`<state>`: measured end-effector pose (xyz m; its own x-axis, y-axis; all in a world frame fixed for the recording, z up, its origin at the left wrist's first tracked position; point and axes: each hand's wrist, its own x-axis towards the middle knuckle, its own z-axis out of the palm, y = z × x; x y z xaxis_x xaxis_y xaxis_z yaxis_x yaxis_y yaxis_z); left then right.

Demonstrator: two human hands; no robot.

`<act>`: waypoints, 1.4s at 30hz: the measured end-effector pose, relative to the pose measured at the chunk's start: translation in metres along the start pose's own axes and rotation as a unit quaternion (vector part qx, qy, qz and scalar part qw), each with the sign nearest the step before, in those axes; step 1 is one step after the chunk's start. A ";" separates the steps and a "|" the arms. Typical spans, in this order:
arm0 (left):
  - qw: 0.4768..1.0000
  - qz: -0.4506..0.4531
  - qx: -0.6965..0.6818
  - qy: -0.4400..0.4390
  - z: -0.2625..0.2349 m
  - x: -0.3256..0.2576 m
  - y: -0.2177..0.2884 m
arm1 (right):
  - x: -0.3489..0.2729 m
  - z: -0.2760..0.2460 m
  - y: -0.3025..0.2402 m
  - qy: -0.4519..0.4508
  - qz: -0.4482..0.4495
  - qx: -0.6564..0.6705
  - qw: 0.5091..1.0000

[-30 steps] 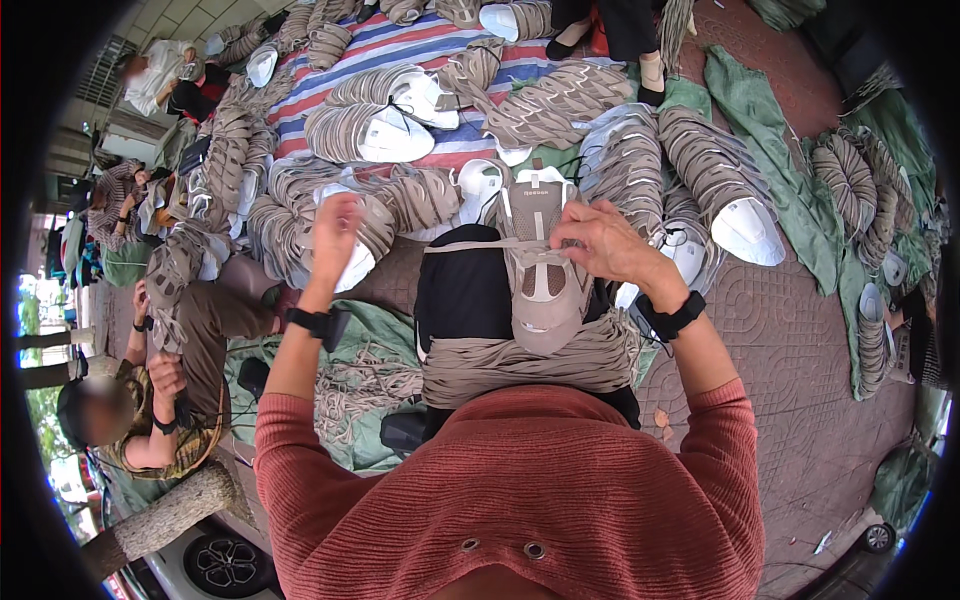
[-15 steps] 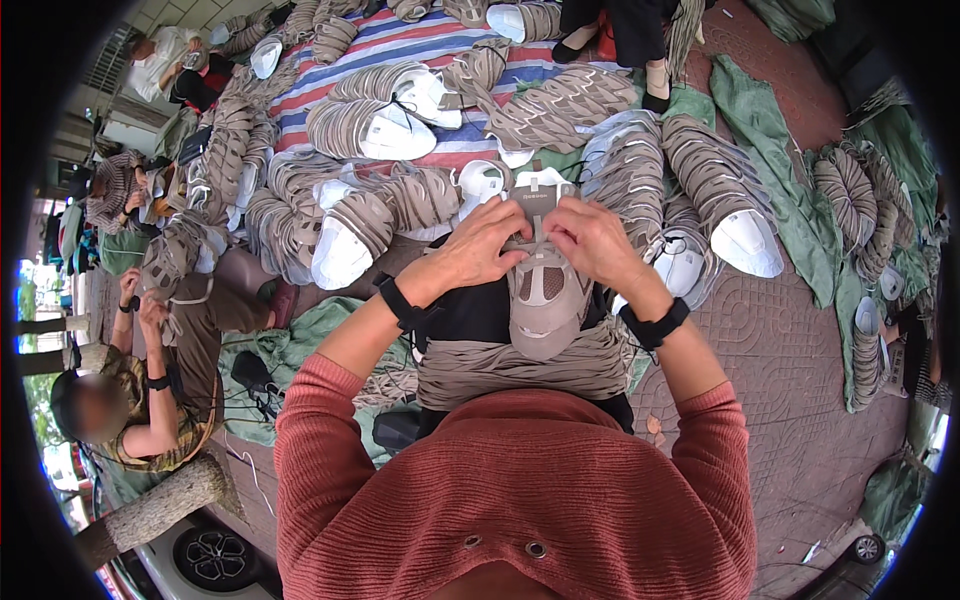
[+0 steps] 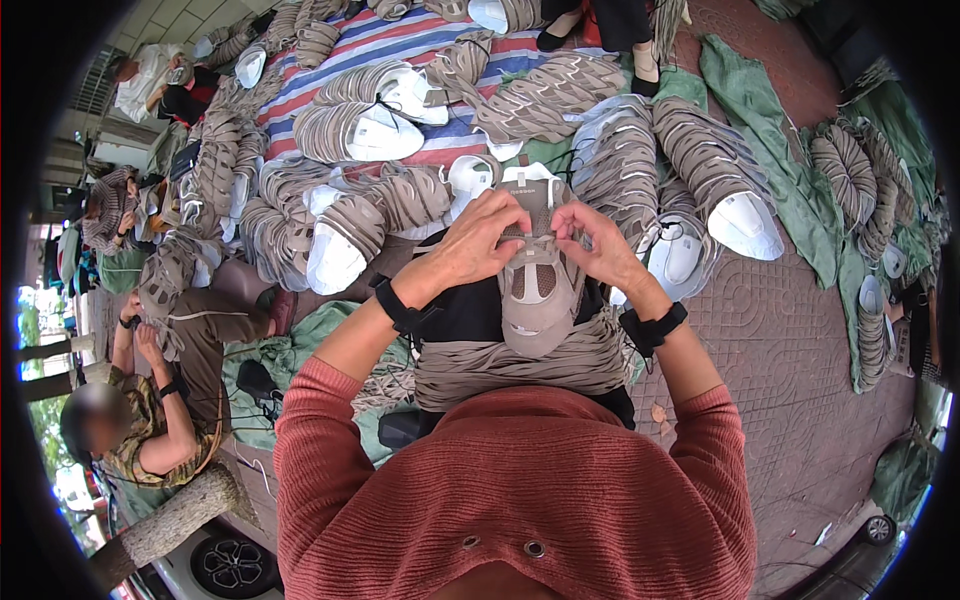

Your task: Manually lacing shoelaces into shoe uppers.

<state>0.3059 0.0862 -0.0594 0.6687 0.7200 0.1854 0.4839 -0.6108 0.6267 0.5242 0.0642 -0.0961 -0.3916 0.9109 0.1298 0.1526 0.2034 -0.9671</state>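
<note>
Upper (image 3: 538, 325) on lap — L hand (image 3: 485, 238), R hand (image 3: 597, 245) nr lacing (image 3: 541, 243).

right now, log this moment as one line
left hand: at shoe upper, left side; right hand: at shoe upper, right side; laces: bundled near toe; stacked uppers: ahead

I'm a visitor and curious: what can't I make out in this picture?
All in the head view:
Whether the left grip or right grip pinches anything: curled fingers hide it.
Taupe sneaker upper's underside: hidden by its top.
Black-trousered person's upper body: cut off by upper edge.
White-clad co-worker's hands: too small.
</note>
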 end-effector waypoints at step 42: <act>0.997 -0.048 -0.050 -0.028 0.003 -0.004 0.007 | 0.020 -0.016 -0.021 -0.112 -0.063 -0.140 0.982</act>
<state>0.3080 0.0784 -0.0578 0.6544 0.7519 0.0798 0.4896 -0.5018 0.7130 0.5277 0.0841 -0.0691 -0.6085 0.7766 0.1631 0.3213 0.4291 -0.8442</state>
